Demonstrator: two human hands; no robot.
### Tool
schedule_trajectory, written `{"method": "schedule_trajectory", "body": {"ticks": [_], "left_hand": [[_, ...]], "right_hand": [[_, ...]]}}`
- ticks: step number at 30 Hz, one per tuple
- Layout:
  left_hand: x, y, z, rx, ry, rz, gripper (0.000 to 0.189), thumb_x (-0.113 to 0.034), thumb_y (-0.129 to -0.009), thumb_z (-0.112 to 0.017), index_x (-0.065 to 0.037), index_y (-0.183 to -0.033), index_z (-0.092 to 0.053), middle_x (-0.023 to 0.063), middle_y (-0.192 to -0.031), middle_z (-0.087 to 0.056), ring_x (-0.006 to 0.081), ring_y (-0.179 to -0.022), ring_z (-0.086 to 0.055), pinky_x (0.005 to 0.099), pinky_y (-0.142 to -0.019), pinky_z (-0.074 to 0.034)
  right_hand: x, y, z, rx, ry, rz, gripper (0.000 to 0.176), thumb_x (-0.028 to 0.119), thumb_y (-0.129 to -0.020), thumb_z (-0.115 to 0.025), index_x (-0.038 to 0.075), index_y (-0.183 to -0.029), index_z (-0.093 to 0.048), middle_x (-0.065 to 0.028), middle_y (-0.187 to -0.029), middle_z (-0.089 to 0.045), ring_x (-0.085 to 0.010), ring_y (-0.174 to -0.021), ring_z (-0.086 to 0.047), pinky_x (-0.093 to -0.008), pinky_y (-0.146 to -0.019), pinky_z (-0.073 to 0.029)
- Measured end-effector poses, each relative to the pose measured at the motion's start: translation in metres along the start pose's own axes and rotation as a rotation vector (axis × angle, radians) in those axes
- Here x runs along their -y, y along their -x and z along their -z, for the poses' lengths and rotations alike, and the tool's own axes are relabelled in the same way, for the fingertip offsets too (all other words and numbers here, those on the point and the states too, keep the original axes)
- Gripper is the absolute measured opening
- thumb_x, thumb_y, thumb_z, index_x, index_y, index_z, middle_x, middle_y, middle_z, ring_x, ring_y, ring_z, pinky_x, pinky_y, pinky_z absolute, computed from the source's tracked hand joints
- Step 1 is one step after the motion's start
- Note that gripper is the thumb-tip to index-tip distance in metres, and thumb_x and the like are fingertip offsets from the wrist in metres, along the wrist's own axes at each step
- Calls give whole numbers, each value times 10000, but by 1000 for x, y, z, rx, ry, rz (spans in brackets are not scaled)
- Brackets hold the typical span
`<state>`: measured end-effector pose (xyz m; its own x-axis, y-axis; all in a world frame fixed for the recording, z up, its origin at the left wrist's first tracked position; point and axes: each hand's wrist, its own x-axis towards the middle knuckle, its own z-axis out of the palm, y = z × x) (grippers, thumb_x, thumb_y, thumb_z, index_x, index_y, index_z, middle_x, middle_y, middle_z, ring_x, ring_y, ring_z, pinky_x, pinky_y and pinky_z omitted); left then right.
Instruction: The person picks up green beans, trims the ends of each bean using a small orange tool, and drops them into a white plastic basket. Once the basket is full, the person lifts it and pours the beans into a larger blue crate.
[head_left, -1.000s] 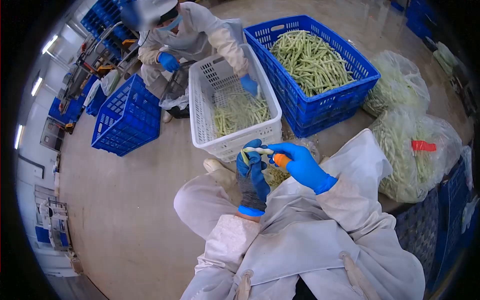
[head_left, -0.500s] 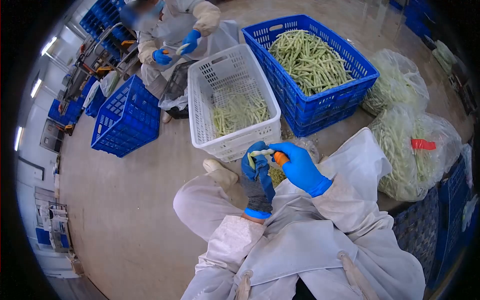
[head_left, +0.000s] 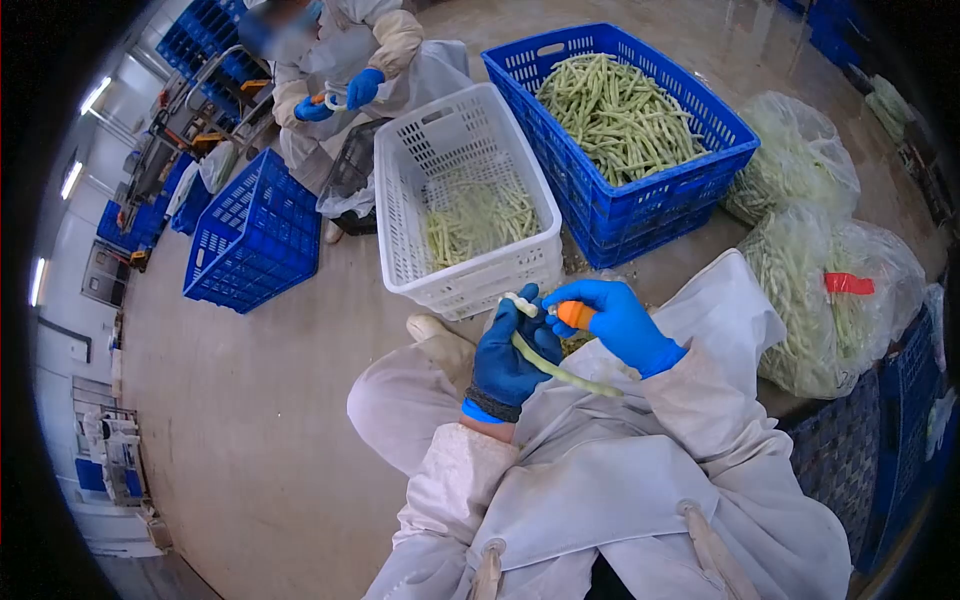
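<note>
Floor [head_left: 280, 420], left grip [head_left: 530, 325] closed round bean [head_left: 580, 381]

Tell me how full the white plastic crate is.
Partly full: green beans lie low in the white plastic crate, its slotted walls showing above them.

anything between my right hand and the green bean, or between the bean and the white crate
The orange-handled tool in the right hand and the fingers of the left hand, which cover part of the green bean, stand between; the lower end is uncovered. Toward the white crate's inside, its near wall stands in the way.
</note>
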<state>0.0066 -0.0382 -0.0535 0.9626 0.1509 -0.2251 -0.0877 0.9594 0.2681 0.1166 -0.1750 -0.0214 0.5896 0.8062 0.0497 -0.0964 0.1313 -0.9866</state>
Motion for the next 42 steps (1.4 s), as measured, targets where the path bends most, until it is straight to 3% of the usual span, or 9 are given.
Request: {"method": "schedule_trajectory", "body": {"ticks": [5, 7, 11, 16, 20, 23, 27, 39, 42], "left_hand": [[-8, 4, -4, -7, -14, -25, 333, -292, -934, -495, -87, -1195, -526, 41, -1043, -612, 183, -1013, -564, 243, -717, -496], [-7, 4, 0, -16, -79, -40, 330, -291, -936, -491, -91, -1195, -526, 35, -1043, -612, 168, -1017, -563, 232, -725, -491], [12, -7, 15, -62, -366, -138, 330, -271, -943, -476, -54, -1188, -517, 51, -1069, -600, 162, -997, -572, 237, -770, -491], [12, 1, -14, -116, -525, -106, 366, -306, -944, -472, -79, -1230, -486, 42, -1131, -574, 106, -923, -566, 177, -616, -439], [-1, 8, -32, -131, -859, -155, 374, -319, -945, -471, -81, -1234, -486, 31, -1121, -576, 94, -881, -577, 162, -537, -386], [-8, 4, -39, -54, -1062, -161, 363, -328, -945, -472, -74, -1202, -508, 37, -1112, -580, 77, -866, -574, 148, -503, -352], [-10, -7, -26, 16, -1237, -115, 333, -271, -923, -519, -43, -1165, -510, 57, -1080, -589, 126, -877, -583, 228, -650, -438], [-13, 10, -28, 52, -2144, -664, 224, -189, -859, -554, -51, -1033, -523, 184, -1019, -560, 381, -922, -548, 442, -752, -457], [-11, 9, -29, 48, -2169, -714, 233, -170, -857, -542, -52, -1058, -532, 189, -1020, -566, 380, -919, -554, 429, -749, -465]], "right_hand": [[-2, 8, 39, -28, -249, -42, 237, 90, -865, -586, -13, -1077, -600, -90, -959, -630, -134, -836, -597, -269, -745, -502], [-32, 9, 51, -98, 1178, 443, 337, 93, -839, -620, 9, -1159, -557, -121, -1064, -602, -193, -924, -597, -305, -819, -484], [3, 12, 1, 22, 212, 25, 402, 35, -766, -627, 37, -1162, -560, -158, -1030, -589, -319, -918, -581, -380, -819, -461], [-9, -20, 27, -23, 844, 631, 248, 41, -786, -585, 31, -1033, -605, -141, -895, -590, -314, -811, -576, -388, -712, -465], [74, -61, 79, -597, 1331, 423, 426, 67, -836, -564, 41, -1254, -487, -163, -1190, -535, -324, -1037, -540, -354, -850, -452], [99, -46, 45, 30, 863, 527, 474, 58, -811, -585, 49, -1270, -471, -178, -1196, -518, -356, -1048, -523, -364, -858, -455], [59, -24, 3, 391, 1212, 413, 382, 31, -779, -561, 40, -1160, -538, -149, -944, -542, -319, -886, -543, -388, -757, -456], [10, -1, -13, 92, 1298, 524, 172, 51, -725, -555, 31, -896, -565, -139, -833, -533, -296, -798, -553, -370, -634, -476], [-8, -4, -5, 3, 730, 349, 237, -7, -784, -536, 12, -1014, -592, -127, -861, -590, -228, -781, -584, -310, -681, -481]]}}
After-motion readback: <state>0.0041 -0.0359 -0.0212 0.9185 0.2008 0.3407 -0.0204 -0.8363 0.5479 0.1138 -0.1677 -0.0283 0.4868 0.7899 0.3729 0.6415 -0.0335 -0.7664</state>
